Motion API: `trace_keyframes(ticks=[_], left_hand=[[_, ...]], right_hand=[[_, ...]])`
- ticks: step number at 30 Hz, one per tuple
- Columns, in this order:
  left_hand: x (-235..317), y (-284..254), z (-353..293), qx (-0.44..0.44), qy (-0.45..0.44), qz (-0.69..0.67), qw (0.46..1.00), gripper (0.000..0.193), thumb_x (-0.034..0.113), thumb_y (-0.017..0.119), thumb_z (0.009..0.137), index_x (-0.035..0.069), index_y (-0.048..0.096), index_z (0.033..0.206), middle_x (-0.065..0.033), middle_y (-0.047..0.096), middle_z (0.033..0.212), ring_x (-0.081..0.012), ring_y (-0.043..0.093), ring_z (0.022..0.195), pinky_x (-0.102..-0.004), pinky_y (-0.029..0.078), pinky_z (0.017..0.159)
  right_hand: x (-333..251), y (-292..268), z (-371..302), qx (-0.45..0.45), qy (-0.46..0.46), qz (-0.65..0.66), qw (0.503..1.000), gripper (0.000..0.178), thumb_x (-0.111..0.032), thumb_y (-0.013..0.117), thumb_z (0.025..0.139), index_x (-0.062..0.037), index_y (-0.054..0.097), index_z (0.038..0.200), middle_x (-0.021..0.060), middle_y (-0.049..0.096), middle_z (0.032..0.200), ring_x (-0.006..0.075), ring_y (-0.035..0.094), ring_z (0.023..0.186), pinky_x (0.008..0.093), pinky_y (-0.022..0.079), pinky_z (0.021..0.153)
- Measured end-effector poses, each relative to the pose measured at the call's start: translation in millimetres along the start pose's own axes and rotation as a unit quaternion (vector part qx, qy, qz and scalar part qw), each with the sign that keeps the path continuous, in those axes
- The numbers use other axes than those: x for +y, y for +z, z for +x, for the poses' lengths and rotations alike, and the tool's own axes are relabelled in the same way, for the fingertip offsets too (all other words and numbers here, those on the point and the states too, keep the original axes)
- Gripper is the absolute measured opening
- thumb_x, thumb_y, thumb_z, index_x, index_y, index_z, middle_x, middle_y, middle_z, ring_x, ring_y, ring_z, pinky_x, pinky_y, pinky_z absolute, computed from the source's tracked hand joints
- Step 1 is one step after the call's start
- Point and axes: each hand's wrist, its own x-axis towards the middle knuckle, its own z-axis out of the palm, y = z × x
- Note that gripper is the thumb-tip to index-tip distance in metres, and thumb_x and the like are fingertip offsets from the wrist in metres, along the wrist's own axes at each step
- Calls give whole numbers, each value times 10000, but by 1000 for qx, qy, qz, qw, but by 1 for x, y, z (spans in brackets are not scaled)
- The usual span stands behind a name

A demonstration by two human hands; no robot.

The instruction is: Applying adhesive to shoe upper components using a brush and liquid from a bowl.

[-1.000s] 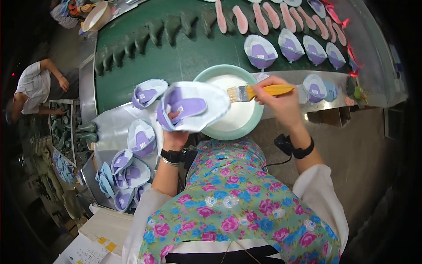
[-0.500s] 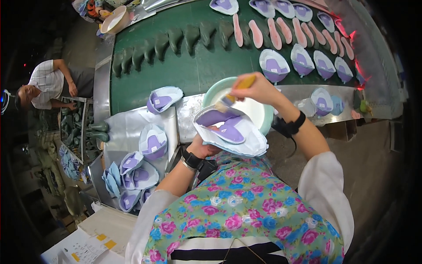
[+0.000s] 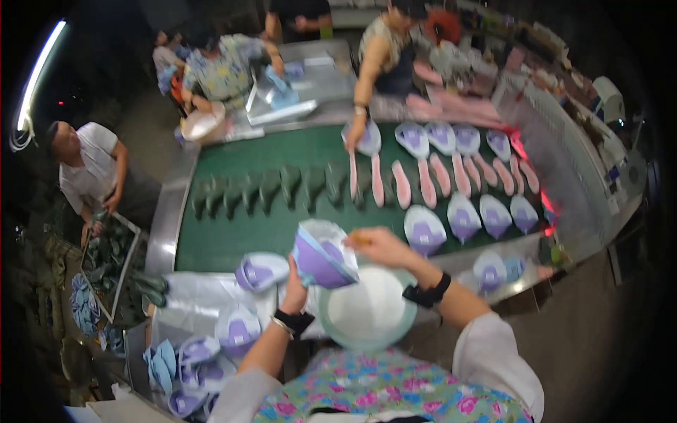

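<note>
My left hand (image 3: 293, 290) grips a purple and pale-blue shoe upper (image 3: 326, 268), raised and tilted above the left side of a light-green bowl (image 3: 407, 326). White liquid (image 3: 365, 310) fills much of that bowl. Closed around the yellow handle of a brush (image 3: 361, 238), my right hand (image 3: 389, 248) is just right of the upper; its bristles are hidden or blurred against the upper's far edge. Another upper (image 3: 259, 272) lies to the left of my left hand, and a pile of uppers (image 3: 204, 359) sits at lower left.
Across the green table (image 3: 247, 247) run a row of dark shoe lasts (image 3: 271, 187), pink insoles (image 3: 401, 185) and more uppers (image 3: 425, 229). A co-worker's hand (image 3: 355, 134) reaches in from the far side. At left, a person stands by a rack of lasts (image 3: 109, 264).
My view has tilted up, showing the far side and co-workers. The upper has turned in my left hand, which has moved up off my lap side; the brush hand has moved along with it.
</note>
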Motion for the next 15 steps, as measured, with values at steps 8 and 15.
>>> trace_keyframes(ticks=[8, 15], left_hand=[[0, -26, 67, -30, 18, 188, 982, 695, 157, 666, 785, 104, 287, 1366, -159, 450, 1287, -269, 408, 1222, -374, 297, 1034], [-127, -253, 52, 248, -281, 479, 794, 874, 306, 793, 608, 12, 367, 1312, -209, 508, 1213, -324, 516, 1070, -411, 415, 913]], right_hand=[[63, 1, 49, -126, 82, -208, 967, 488, -406, 748, 623, -74, 662, 970, 127, 664, 828, 261, 641, 756, 349, 486, 688], [155, -24, 51, -179, 214, -405, 871, 401, -380, 728, 599, -131, 679, 910, 118, 667, 817, 302, 636, 786, 385, 500, 712]])
